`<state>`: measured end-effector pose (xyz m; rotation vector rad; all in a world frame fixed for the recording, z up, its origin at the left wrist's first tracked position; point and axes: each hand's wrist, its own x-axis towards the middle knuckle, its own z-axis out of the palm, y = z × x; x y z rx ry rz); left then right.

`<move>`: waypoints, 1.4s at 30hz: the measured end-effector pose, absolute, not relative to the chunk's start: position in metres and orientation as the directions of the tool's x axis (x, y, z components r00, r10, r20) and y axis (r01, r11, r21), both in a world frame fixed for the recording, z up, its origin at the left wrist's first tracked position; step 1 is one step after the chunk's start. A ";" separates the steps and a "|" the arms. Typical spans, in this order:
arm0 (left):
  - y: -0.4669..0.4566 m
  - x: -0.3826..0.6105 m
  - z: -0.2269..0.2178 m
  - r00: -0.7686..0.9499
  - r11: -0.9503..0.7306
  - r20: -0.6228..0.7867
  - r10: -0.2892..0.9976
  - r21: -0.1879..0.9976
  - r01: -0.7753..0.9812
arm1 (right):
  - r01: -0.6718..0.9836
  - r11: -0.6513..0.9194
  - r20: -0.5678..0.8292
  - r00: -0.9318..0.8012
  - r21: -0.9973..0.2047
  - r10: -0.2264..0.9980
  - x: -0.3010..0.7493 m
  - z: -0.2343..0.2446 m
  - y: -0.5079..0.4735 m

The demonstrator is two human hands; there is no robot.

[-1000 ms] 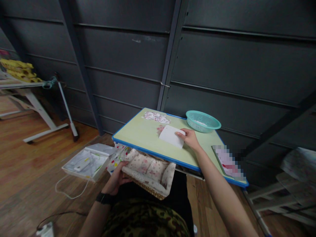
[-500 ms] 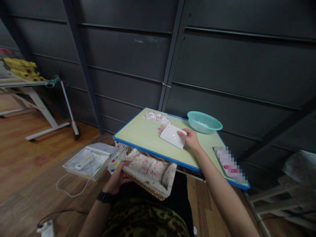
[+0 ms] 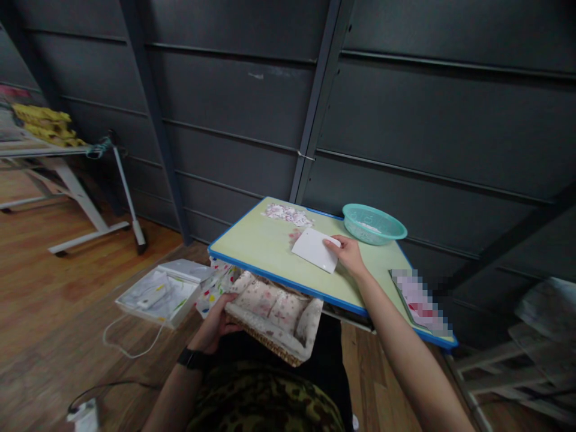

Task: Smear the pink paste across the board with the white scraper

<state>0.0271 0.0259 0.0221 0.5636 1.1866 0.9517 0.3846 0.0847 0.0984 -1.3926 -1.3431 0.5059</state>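
My left hand (image 3: 221, 321) is closed on the left end of a woven basket (image 3: 279, 354) with a flowered cloth lining, which sits at my lap, partly under the table's front edge. Over the pale green tabletop (image 3: 252, 246), my right hand (image 3: 344, 252) grips a flat white scraper-like sheet (image 3: 315, 249) by its right side, thumb on top. Small pinkish pieces (image 3: 295, 236) lie just beyond the sheet's left edge. Farther back on the table is a spread pile of small white and pink printed pieces (image 3: 288, 214).
A teal plastic basin (image 3: 375, 225) with white bits inside stands at the table's back right. A pixelated flat item (image 3: 418, 303) lies along the right edge. On the floor at left are an open white box (image 3: 157, 294) and a cable. A dark panelled wall (image 3: 234, 102) rises behind.
Both hands, the basket and the white sheet keep nearly the same places. The whole view has shifted very slightly.
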 end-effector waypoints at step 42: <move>0.025 0.029 0.014 0.083 0.486 -0.491 0.867 0.801 -0.348 | 0.570 0.149 0.396 0.337 -0.808 0.854 0.331 0.088 0.032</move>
